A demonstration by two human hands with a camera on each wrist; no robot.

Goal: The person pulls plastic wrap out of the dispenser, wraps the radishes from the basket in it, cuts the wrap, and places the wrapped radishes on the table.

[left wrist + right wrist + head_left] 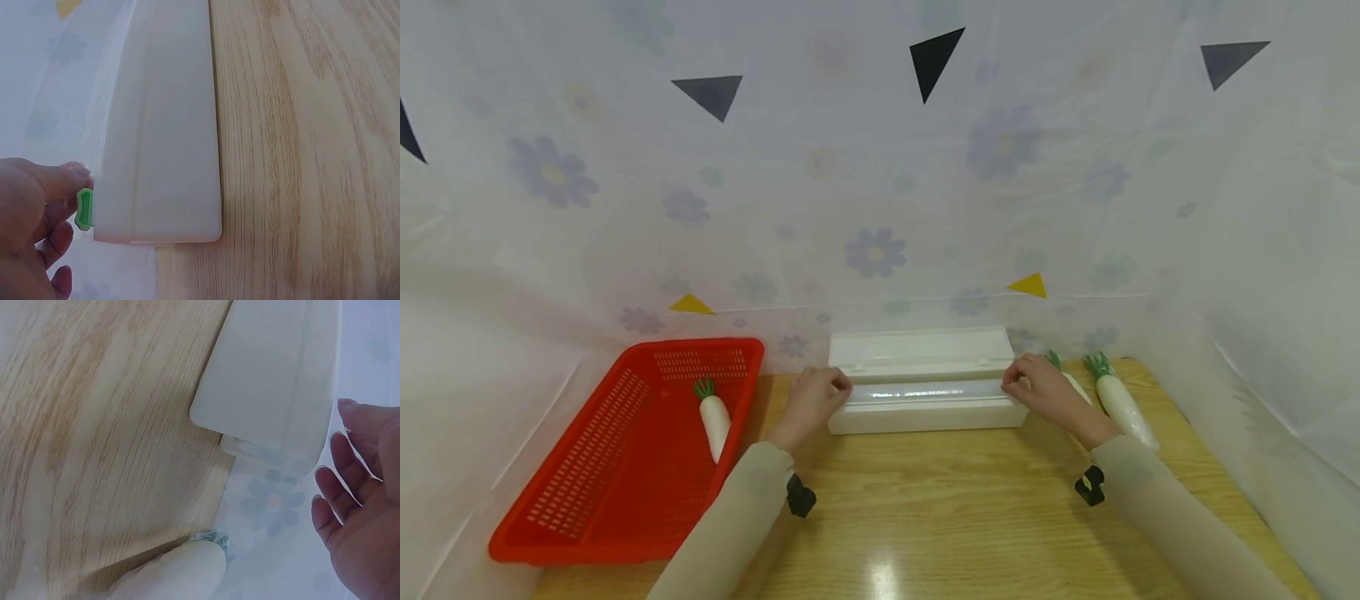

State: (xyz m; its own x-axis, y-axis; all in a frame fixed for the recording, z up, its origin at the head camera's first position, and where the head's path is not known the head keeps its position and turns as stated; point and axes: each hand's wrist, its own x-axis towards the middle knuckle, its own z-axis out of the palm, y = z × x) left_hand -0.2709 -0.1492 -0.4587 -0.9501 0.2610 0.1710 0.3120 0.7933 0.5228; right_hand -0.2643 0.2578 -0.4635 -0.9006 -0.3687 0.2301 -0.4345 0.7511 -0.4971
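Well, on the wooden table (pixel 955 508) I see the red basket (pixel 625 479) standing left and the white box (pixel 925 419) in the middle, its lid (pixel 921 346) already open. Clear film (pixel 925 390) lies across the box's mouth; no length looks pulled free yet, so I judge drawing it out and wrapping remain. The left hand (pixel 811 400) seems to pinch the film's one end between thumb and forefinger, the right hand (pixel 1047 390) the other, its remaining fingers loosely apart. At right, the outer radish (pixel 1123 408) and the inner radish (pixel 1077 387), partly behind the arm, look glossy, probably wrapped; the basket's radish (pixel 715 425) seems bare. A green tab (pixel 84 209) sits just beside the left fingertips.
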